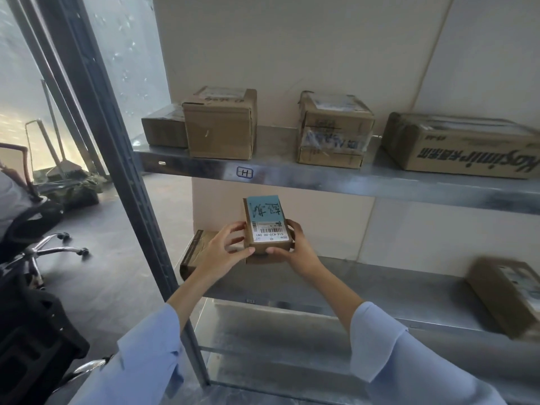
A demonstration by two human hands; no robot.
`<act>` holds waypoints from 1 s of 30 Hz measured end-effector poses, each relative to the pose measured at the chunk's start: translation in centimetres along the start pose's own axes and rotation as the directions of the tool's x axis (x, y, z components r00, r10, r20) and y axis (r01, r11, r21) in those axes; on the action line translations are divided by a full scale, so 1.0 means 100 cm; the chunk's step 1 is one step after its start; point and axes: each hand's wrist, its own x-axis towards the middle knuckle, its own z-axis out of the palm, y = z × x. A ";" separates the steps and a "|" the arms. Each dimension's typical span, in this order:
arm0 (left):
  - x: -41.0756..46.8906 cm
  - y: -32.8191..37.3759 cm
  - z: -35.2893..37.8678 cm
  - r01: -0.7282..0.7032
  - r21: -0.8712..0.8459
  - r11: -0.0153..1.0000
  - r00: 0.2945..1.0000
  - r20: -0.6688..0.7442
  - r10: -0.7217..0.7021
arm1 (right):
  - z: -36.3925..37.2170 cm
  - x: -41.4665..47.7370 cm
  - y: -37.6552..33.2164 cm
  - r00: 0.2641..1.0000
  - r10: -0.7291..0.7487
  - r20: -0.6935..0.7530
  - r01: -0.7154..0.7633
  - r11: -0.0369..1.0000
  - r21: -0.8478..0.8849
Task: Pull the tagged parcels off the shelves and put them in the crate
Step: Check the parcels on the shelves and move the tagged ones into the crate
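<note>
A small brown parcel (267, 222) with a blue-and-white barcode label on top is held between both hands, above the left end of the middle metal shelf (380, 285). My left hand (223, 249) grips its left side, fingers curled round the edge. My right hand (295, 247) grips its right side and near edge. Another flat brown parcel (194, 249) lies on the shelf just behind my left hand. A black crate (32, 346) stands at the lower left, partly cut off.
The upper shelf (321, 176) carries several cardboard boxes, among them a taped one (333, 130) and a long printed one (464, 144). A labelled box (508, 296) sits at the middle shelf's right end. The shelf's grey upright post (137, 200) and an office chair (35, 229) stand left.
</note>
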 end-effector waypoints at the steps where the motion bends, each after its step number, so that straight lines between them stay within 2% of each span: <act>1: 0.002 0.003 -0.004 0.002 0.005 1.000 1.000 0.024 -0.002 | -0.004 -0.001 -0.001 1.000 0.001 0.011 -0.001 1.000 0.002; 6: 0.016 0.014 -0.024 0.032 -0.024 0.999 0.996 0.090 -0.030 | -0.023 -0.012 -0.003 0.998 -0.009 0.062 0.008 1.000 0.013; 13: 0.026 0.025 -0.018 -0.007 0.010 1.000 0.976 0.215 0.004 | -0.044 -0.033 -0.007 0.995 -0.024 0.098 0.025 1.000 -0.005; 19: 0.021 0.030 -0.006 -0.002 -0.045 0.999 0.988 0.152 0.009 | -0.054 -0.047 -0.003 0.993 0.011 -0.114 -0.016 0.999 -0.043; 23: 0.014 0.038 0.005 -0.021 -0.074 0.997 0.994 0.106 0.029 | -0.059 -0.062 -0.003 0.954 0.036 -0.297 -0.033 0.999 0.014; 26: 0.011 0.041 0.014 -0.045 -0.110 0.993 0.994 0.093 0.055 | -0.065 -0.073 -0.001 0.918 0.099 -0.384 -0.066 0.993 0.099; 30: 0.007 0.045 0.038 -0.121 -0.056 0.991 0.987 0.103 0.126 | -0.078 -0.093 0.002 0.902 0.164 -0.400 -0.047 0.957 0.286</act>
